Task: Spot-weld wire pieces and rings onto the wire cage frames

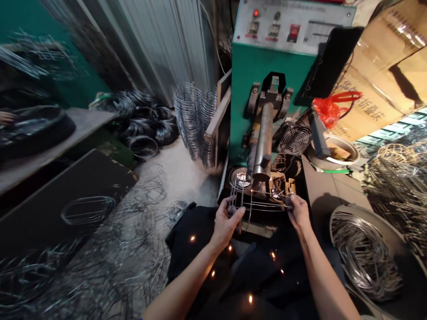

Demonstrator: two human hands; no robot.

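Between my two hands a thin wire frame point(267, 205) is held level just in front of a green spot welder point(247, 89). My left hand point(227, 220) pinches its left end, where several upright wires stand. On the other end the fingers of my right hand point(298, 209) are closed. The welder's thick metal arm point(263, 142) reaches out over the wires, and a small orange glow shows on them below its tip. Bright sparks point(251, 298) fly over my dark-clothed lap. The lower electrode is partly hidden.
Stacked wire rings point(188, 120) stand left of the welder, by a wooden board point(218, 113). Loose wire pieces point(133, 258) litter the floor. At right are a tub point(333, 209) of bent wires, a wire heap point(396, 186) and a cardboard box point(373, 89). Another person's hand point(6, 118) shows far left.
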